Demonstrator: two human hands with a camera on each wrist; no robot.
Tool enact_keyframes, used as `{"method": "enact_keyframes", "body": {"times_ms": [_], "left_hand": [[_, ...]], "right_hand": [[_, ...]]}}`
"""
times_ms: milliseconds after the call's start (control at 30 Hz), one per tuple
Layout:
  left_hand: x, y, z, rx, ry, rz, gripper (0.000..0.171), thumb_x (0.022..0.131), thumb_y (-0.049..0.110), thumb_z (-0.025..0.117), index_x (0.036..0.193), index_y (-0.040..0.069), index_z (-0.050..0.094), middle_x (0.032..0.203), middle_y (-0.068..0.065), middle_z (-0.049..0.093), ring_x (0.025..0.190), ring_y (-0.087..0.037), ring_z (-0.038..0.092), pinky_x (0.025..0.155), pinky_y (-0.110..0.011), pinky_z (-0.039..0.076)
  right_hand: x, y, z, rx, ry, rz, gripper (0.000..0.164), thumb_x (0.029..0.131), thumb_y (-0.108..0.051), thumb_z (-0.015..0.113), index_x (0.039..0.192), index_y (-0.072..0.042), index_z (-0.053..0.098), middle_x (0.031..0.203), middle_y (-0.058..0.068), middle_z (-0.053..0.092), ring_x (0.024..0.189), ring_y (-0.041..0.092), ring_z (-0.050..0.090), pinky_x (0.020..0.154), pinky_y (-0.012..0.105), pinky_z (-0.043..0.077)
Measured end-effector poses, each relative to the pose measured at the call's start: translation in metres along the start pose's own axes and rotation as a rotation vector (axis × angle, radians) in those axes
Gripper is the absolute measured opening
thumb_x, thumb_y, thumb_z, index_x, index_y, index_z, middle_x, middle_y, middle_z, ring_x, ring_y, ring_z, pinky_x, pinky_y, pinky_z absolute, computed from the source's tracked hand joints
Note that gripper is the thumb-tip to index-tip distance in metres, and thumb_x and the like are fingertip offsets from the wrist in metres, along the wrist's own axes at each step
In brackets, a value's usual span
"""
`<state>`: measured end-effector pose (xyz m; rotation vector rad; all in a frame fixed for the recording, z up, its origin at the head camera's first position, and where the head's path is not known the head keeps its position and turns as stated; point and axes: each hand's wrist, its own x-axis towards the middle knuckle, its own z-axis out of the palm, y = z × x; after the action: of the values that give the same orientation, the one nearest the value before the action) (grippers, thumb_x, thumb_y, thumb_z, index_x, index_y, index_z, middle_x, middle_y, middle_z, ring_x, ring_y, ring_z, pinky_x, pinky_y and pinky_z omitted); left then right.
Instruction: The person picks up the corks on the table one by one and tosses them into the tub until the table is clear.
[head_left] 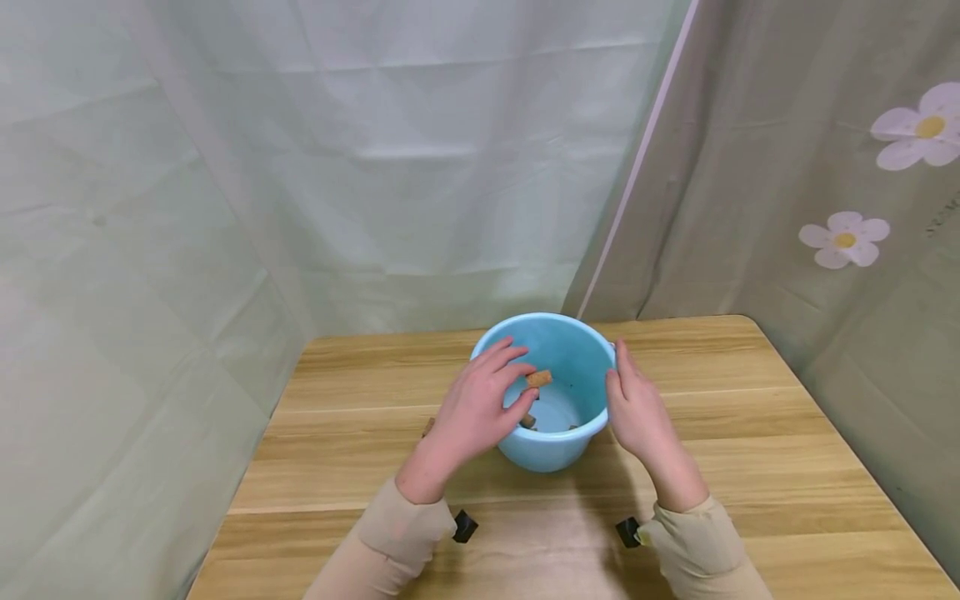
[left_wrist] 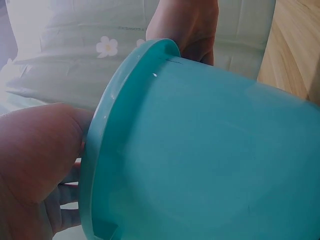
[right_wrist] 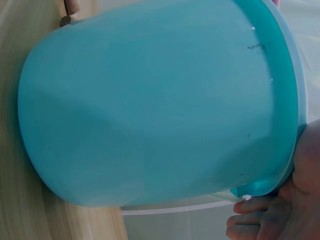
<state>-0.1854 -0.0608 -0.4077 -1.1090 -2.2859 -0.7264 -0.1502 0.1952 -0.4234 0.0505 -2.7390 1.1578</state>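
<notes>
A light-blue plastic bucket (head_left: 543, 450) stands upright on the wooden table. Over its left rim reaches my left hand (head_left: 480, 400), fingers spread and thumb apart. A tan cork (head_left: 539, 378) shows right at the tips of the index finger and thumb, inside the bucket's outline. Darker corks (head_left: 528, 421) lie lower in the bucket, partly hidden by the near rim. My right hand (head_left: 639, 408) grips the bucket's right rim; in the right wrist view its fingers (right_wrist: 247, 218) curl at the lug under the rim.
Beside the left wrist another cork (head_left: 428, 427) lies on the table (head_left: 360, 467). The right wrist view shows a cork (right_wrist: 65, 21) past the bucket's base. Behind the table hangs a pale curtain (head_left: 420, 167); small black blocks (head_left: 464, 527) sit at both cuffs.
</notes>
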Motion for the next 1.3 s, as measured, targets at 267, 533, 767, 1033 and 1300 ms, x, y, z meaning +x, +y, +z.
{"method": "enact_keyframes", "body": {"times_ms": [267,533,767,1033,1300], "left_hand": [[-0.001,0.0,-0.001,-0.001,-0.007,-0.014,0.042,0.094,0.017,0.081,0.132,0.001,0.072,0.141,-0.02,0.066,0.142,-0.043,0.054,0.119,-0.051,0.044],[-0.004,-0.003,-0.003,-0.014,0.01,-0.027,0.043,0.092,0.016,0.083,0.132,0.002,0.072,0.142,-0.02,0.065,0.142,-0.044,0.053,0.119,-0.053,0.044],[-0.009,-0.004,-0.006,-0.022,0.002,-0.074,0.041,0.096,0.017,0.078,0.134,0.004,0.072,0.146,-0.019,0.063,0.145,-0.041,0.051,0.12,-0.054,0.042],[-0.015,-0.008,-0.008,-0.017,0.022,-0.088,0.039,0.098,0.018,0.076,0.134,0.004,0.072,0.147,-0.018,0.063,0.146,-0.041,0.05,0.119,-0.055,0.044],[-0.024,-0.011,-0.015,-0.02,0.04,-0.115,0.039,0.097,0.017,0.078,0.133,0.003,0.073,0.147,-0.018,0.063,0.146,-0.041,0.05,0.119,-0.056,0.043]], "right_hand": [[0.0,0.0,0.001,0.007,0.001,-0.007,0.063,0.117,-0.027,0.028,0.168,0.005,0.011,0.174,0.026,0.017,0.16,0.044,0.02,0.128,0.061,0.021],[0.0,0.001,0.001,0.009,0.008,-0.01,0.062,0.117,-0.025,0.029,0.168,0.005,0.011,0.174,0.025,0.018,0.159,0.044,0.022,0.127,0.062,0.022],[0.0,-0.001,0.0,0.003,0.018,-0.013,0.061,0.117,-0.022,0.03,0.168,0.006,0.013,0.172,0.026,0.022,0.157,0.045,0.027,0.127,0.061,0.025],[0.0,0.0,-0.001,-0.001,0.011,0.006,0.062,0.117,-0.025,0.03,0.168,0.006,0.013,0.173,0.026,0.021,0.158,0.045,0.026,0.127,0.062,0.024],[0.0,0.0,-0.002,0.005,0.017,-0.003,0.061,0.117,-0.024,0.031,0.168,0.006,0.014,0.172,0.027,0.023,0.157,0.045,0.027,0.127,0.062,0.024]]}}
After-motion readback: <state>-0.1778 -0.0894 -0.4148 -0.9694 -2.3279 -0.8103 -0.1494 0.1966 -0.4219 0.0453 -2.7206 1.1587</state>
